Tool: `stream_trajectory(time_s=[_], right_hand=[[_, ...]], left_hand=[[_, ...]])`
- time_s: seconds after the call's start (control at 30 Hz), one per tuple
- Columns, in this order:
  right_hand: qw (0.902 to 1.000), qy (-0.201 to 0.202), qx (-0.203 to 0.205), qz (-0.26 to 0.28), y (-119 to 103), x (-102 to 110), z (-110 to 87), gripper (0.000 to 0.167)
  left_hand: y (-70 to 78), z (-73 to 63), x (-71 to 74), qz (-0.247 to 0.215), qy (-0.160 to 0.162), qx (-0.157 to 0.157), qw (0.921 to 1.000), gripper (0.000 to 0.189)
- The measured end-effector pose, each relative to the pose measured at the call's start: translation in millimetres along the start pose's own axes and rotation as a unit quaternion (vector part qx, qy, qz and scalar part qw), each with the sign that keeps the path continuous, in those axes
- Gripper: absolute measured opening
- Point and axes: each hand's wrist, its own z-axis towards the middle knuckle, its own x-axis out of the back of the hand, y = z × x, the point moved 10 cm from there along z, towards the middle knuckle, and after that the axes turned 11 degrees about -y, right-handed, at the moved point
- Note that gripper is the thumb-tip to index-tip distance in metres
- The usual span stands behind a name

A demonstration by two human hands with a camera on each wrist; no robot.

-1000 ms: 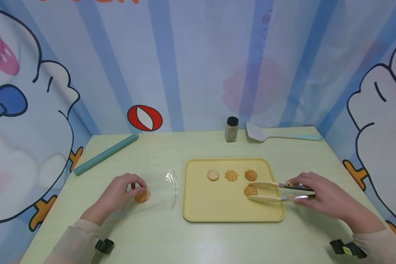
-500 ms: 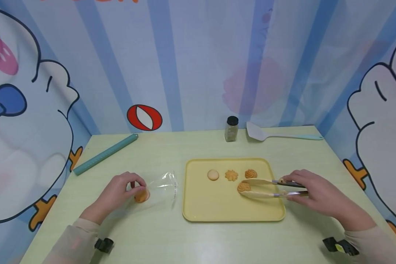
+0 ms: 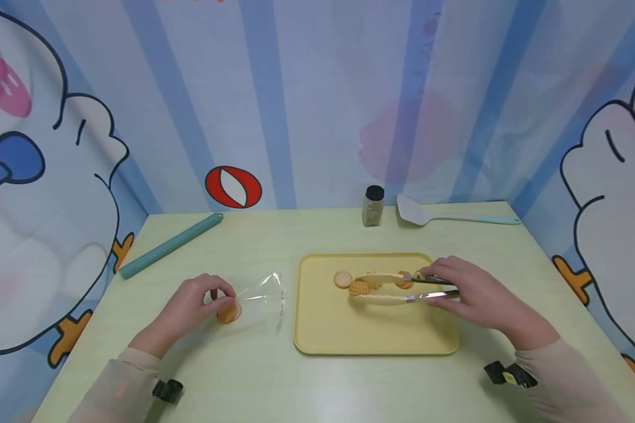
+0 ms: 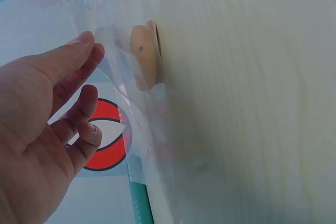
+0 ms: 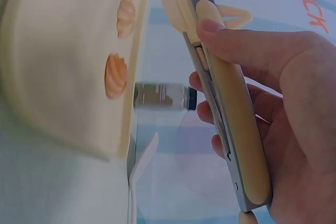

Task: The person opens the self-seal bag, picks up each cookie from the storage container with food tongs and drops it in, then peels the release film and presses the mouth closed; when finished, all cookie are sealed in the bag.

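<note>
My left hand [image 3: 190,308] pinches the edge of a clear plastic bag [image 3: 261,302] between thumb and forefinger. Inside the bag lie round cookies [image 4: 144,56], low beside the fingers. In my right hand [image 3: 476,294] is a pair of tongs [image 5: 231,108] with pale tips and metal arms. Between their tips is a swirl cookie [image 3: 359,287], over the yellow tray [image 3: 338,341]. A plain round cookie [image 3: 342,279] is on the tray just left of the tips. Behind the tongs, a flower-shaped cookie [image 5: 125,19] and another swirl cookie [image 5: 116,75] are partly hidden in the head view.
A teal rolling pin [image 3: 171,245] lies at the back left of the table. Along the back edge stand a black-capped jar [image 3: 373,207] and a flat-lying spatula [image 3: 413,211]. A printed blue striped cloth [image 3: 323,117] rises behind the table.
The right hand has moved left across the tray, carrying the swirl cookie in the tongs from the right side toward the plain cookie. My left hand stays at the bag.
</note>
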Motion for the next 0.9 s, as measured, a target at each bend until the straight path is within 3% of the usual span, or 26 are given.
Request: stream_trajectory(time_s=[0.57,0.9], right_hand=[[0.9965,-0.010,0.081,0.018,-60,-23,83.5,0.043],[0.9932,-0.050,0.104,0.012,-88,-54,122.0,0.042]], left_hand=[[4.2,-0.6,2.8,0.008,0.008,-0.012,0.9999,0.013],[6.8,-0.6,4.7,0.007,0.003,-0.003,1.0000,0.011]])
